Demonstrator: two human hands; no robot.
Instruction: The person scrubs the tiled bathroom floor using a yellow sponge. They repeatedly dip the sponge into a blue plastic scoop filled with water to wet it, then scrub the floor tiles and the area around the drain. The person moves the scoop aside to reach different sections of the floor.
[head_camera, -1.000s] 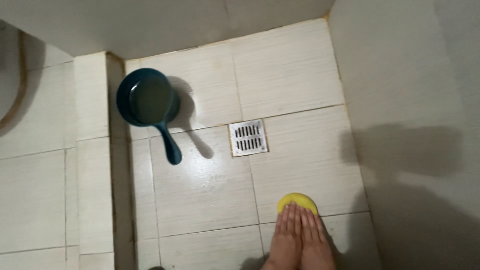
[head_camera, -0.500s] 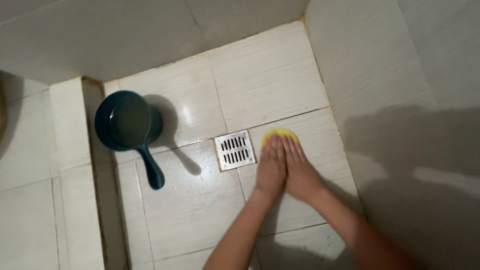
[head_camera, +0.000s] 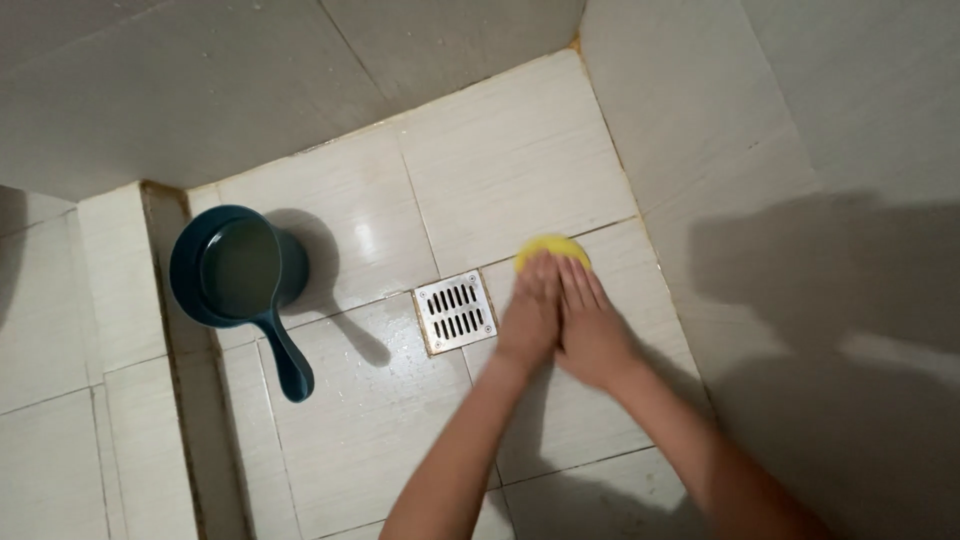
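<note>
Both of my hands press side by side on a yellow sponge (head_camera: 549, 246) that lies flat on the pale tiled floor (head_camera: 370, 420). My left hand (head_camera: 530, 315) covers the sponge's left part and my right hand (head_camera: 592, 325) its right part, fingers stretched flat, so only the far edge of the sponge shows. A square metal floor drain (head_camera: 455, 312) lies just left of my left hand.
A dark blue water scoop with a long handle (head_camera: 240, 280) stands on the floor to the left, beside a low tiled ledge (head_camera: 115, 290). Grey tiled walls (head_camera: 800, 180) close the corner behind and to the right.
My hands have pushed the sponge forward along the floor, from near the frame's bottom edge to a spot beside the drain. The camera has dipped closer.
</note>
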